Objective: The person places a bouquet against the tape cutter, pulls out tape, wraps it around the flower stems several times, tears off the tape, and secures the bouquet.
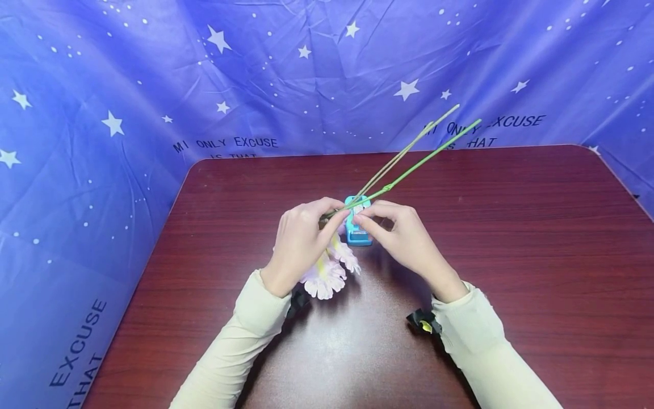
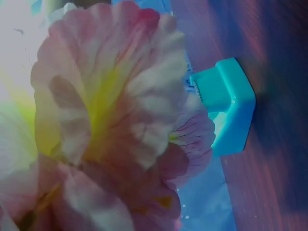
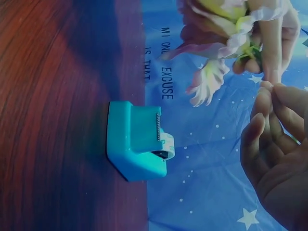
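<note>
My left hand [image 1: 305, 230] holds a bunch of flowers by their stems [image 1: 409, 149]. The stems, some bright green and some yellowish, slant up to the right. Pale pink flower heads with yellow middles [image 1: 323, 278] hang below the palm and fill much of the left wrist view. My right hand [image 1: 406, 233] has its thumb and index fingertips together just beside the left fingertips, close under the stems. Whatever may lie between these right fingertips is hidden. Beneath both hands a blue tape dispenser [image 1: 359, 237] stands on the table; its toothed edge and tape roll show in the right wrist view.
The dark red wood-grain table [image 1: 536, 255] has rounded far corners. A blue cloth with white stars and printed words [image 1: 306, 85] hangs behind it and along the sides. Black wrist gear [image 1: 424, 322] sits under the right cuff.
</note>
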`<state>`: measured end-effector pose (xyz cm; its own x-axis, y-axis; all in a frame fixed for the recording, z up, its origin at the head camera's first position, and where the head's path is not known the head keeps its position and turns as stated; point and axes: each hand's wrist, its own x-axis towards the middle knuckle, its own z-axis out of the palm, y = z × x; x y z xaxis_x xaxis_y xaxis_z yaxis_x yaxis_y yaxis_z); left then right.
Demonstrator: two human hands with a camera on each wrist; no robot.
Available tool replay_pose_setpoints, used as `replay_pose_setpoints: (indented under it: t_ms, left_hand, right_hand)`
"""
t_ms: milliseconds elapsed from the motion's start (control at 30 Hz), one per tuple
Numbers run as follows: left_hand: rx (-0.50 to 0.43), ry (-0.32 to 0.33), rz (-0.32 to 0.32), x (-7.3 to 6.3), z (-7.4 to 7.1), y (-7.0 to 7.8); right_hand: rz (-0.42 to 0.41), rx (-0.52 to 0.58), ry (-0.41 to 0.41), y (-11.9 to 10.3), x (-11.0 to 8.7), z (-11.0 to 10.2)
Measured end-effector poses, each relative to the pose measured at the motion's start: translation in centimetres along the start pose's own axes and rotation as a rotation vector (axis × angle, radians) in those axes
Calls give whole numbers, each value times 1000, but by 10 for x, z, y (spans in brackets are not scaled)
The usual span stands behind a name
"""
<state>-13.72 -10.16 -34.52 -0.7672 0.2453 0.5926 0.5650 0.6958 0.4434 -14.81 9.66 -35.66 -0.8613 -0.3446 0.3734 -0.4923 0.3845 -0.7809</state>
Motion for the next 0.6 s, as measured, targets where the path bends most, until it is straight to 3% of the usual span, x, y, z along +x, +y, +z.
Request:
replay_pose_setpoints:
  t_ms: [267,467,600]
  left_hand:
    - [41,25,36,-1,2,-1]
    - [76,9,59,-1,3,-1]
    - [81,-19,37,-2,3,0]
  right_hand:
    - [22,17,-18,-2,0,-1]
    - [46,11,1,-2,0,-1]
    - [65,11,1,-3,-1,-1]
